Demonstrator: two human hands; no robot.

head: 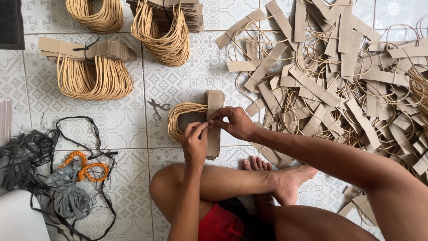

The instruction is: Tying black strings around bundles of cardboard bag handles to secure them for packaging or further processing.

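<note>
I see from the head camera that I sit on the tiled floor point(125, 129) with crossed legs, and both hands meet at the centre of the view. My left hand point(195, 142) has its fingers point(199, 129) pinched together on the near edge of a stack of brown paper strips point(214, 118), and my right hand point(235, 122) comes from 3 o'clock and its fingers are also closed on the same stack, just beside the left ones. The stack stands on the floor directly at 12 o'clock from my knee, and its looped cord handles point(179, 117) hang out toward 9 o'clock. I cannot tell whether something thin, like a string, is between the fingertips. A small pair of scissors point(158, 107) lies on the floor at 9 o'clock from the stack, near the loops but not touching them. At 10 o'clock there is a tied bundle of handles point(91, 73), and two more bundles point(167, 38) are at 11 and 12 o'clock, near the top edge. A big loose heap of handles point(339, 85) covers the floor from 1 to 3 o'clock, well past my right forearm. At 8 o'clock lie black straps point(24, 156), grey plastic strips point(67, 196) and orange rubber bands point(87, 167), well apart from my hands.
</note>
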